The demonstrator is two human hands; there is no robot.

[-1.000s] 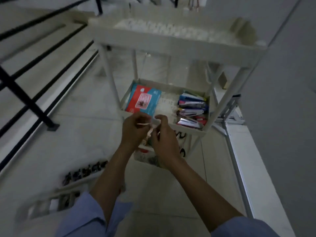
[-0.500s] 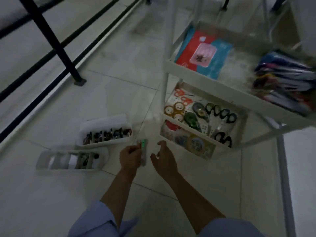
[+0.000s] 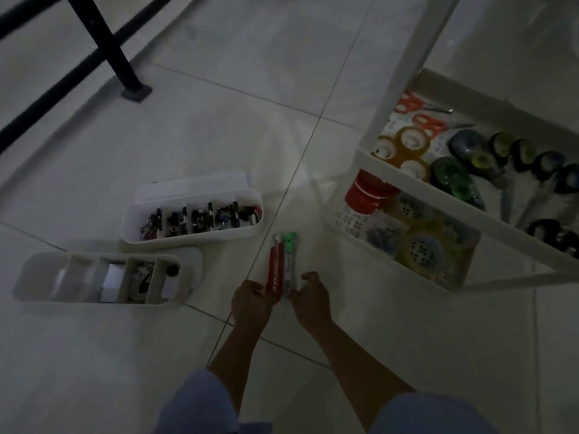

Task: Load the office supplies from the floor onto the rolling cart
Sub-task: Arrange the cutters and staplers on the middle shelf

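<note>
A small pack of box cutters (image 3: 283, 264), one red and one green, lies on the tiled floor. My left hand (image 3: 250, 303) pinches its near left corner and my right hand (image 3: 310, 300) curls round its near right corner. The white rolling cart (image 3: 404, 61) stands at the right; its lower shelves hold tape rolls (image 3: 404, 145), scissors (image 3: 532, 161) and a red tape roll (image 3: 369, 192). A white bin of binder clips (image 3: 194, 214) and a white divided organiser (image 3: 100, 280) sit on the floor at the left.
A black railing post (image 3: 109, 48) with its foot stands on the floor at the upper left. Bare tile stretches between the bins and the cart.
My view dropped from the cart's shelves to the floor. Both hands came down from the middle shelf to the cutter pack, and my right hand closed onto it.
</note>
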